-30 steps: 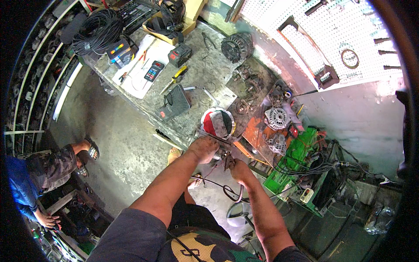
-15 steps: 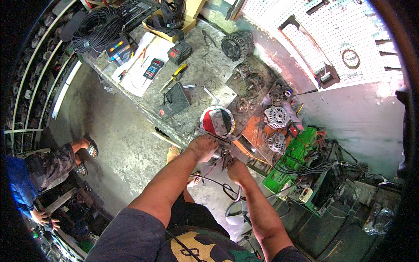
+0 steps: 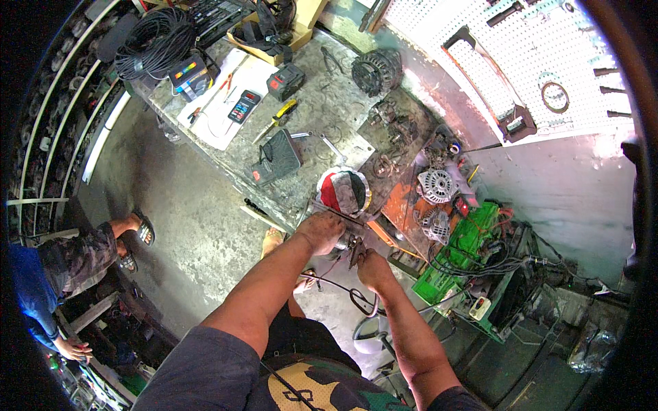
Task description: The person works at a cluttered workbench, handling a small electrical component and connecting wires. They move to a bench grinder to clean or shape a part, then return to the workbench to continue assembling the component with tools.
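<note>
At the near edge of the workbench, my left hand [image 3: 322, 231] is closed over a small metal part [image 3: 347, 240], most of it hidden by the fingers. My right hand [image 3: 375, 270] is closed on a dark plier-like tool [image 3: 357, 255], whose jaws reach up against that part; its handles are hidden in the palm. Just beyond my left hand, a round bowl-like container [image 3: 344, 192] in red, white and black sits at the bench edge. Thin wires hang below the metal part, between my hands.
The workbench [image 3: 226, 164] carries a black case [image 3: 281, 156], a yellow screwdriver [image 3: 277, 120], wrenches, a meter [image 3: 245, 106] and an alternator [image 3: 377, 72]. Right of me are alternator parts [image 3: 436, 185] and a green battery-like box [image 3: 466, 250] with cables. Another person [image 3: 75, 267] is at far left.
The dark tool in my right hand has tilted slightly, and more of the metal part shows. My left hand keeps its grip. The other person's hands have shifted at left.
</note>
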Available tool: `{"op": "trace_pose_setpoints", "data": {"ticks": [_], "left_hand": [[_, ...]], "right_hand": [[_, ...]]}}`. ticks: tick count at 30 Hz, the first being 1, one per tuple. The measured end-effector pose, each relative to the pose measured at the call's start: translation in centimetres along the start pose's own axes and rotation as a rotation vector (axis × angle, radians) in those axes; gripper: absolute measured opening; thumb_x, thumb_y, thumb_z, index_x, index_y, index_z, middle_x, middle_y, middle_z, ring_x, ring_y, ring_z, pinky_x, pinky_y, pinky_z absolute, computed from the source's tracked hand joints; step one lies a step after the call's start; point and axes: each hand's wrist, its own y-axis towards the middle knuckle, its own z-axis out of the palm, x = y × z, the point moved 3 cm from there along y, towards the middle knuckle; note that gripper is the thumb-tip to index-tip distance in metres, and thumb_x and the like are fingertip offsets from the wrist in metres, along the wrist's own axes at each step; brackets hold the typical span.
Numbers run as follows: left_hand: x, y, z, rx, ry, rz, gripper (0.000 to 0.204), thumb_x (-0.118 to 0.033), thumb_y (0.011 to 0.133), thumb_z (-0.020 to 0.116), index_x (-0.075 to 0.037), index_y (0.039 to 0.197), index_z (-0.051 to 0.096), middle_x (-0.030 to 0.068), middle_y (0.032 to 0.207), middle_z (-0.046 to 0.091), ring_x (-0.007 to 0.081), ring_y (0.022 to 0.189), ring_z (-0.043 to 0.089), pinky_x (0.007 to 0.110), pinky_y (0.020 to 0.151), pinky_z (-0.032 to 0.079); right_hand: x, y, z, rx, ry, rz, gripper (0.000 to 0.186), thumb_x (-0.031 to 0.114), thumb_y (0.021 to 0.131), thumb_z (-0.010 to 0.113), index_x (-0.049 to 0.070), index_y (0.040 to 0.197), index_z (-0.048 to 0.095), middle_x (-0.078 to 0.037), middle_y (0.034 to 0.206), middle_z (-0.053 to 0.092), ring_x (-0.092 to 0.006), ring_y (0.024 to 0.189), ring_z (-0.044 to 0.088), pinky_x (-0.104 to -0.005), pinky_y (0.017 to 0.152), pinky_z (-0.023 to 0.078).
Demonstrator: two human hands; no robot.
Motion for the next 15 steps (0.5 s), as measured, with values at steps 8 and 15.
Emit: {"op": "trace_pose_setpoints", "data": {"ticks": [8, 15], "left_hand": [[-0.3, -0.4, -1.1, -0.033, 0.018, 0.016, 0.033, -0.023, 0.086, 0.069, -0.009, 0.116, 0.072, 0.0114, 0.123, 0.071, 0.0305, 0.121, 0.067, 0.045, 0.102, 0.056], [-0.1, -0.1, -0.6, -0.016, 0.005, 0.013, 0.034, -0.024, 0.083, 0.070, -0.010, 0.114, 0.071, 0.0142, 0.119, 0.070, 0.0332, 0.115, 0.068, 0.048, 0.095, 0.059]], "right_hand": [[-0.8, 0.6, -1.0, 0.066, 0.050, -0.071, 0.038, 0.029, 0.106, 0.048, -0.003, 0.117, 0.067, -0.036, 0.116, 0.069, -0.0526, 0.112, 0.067, -0.0559, 0.097, 0.053], [-0.4, 0.3, -0.1, 0.006, -0.028, -0.052, 0.037, 0.027, 0.106, 0.048, -0.002, 0.117, 0.068, -0.035, 0.118, 0.070, -0.0527, 0.112, 0.068, -0.0563, 0.098, 0.054]]}}
